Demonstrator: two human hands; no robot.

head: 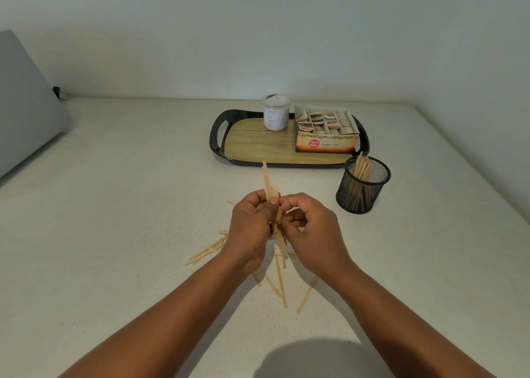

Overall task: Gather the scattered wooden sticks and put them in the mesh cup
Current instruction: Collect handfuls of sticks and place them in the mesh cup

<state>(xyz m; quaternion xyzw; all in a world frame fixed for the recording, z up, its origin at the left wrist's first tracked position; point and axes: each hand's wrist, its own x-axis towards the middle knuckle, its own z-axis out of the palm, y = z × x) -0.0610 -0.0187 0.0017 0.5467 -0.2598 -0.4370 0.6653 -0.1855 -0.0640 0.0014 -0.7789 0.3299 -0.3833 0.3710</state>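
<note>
Pointing away — upright sticks (266, 179) in left hand (252, 228).

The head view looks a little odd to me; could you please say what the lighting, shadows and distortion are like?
Head view: soft, even light with no glare; a broad dark shadow falls on the table at the bottom edge; wide-angle bending curves the table edges and the tray; the sticks held in the left hand and the mesh cup are fairly sharp.

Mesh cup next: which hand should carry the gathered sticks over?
Probably the left hand: it already grips the bundle of sticks. The right hand is nearer the mesh cup but only steadies them.
</note>
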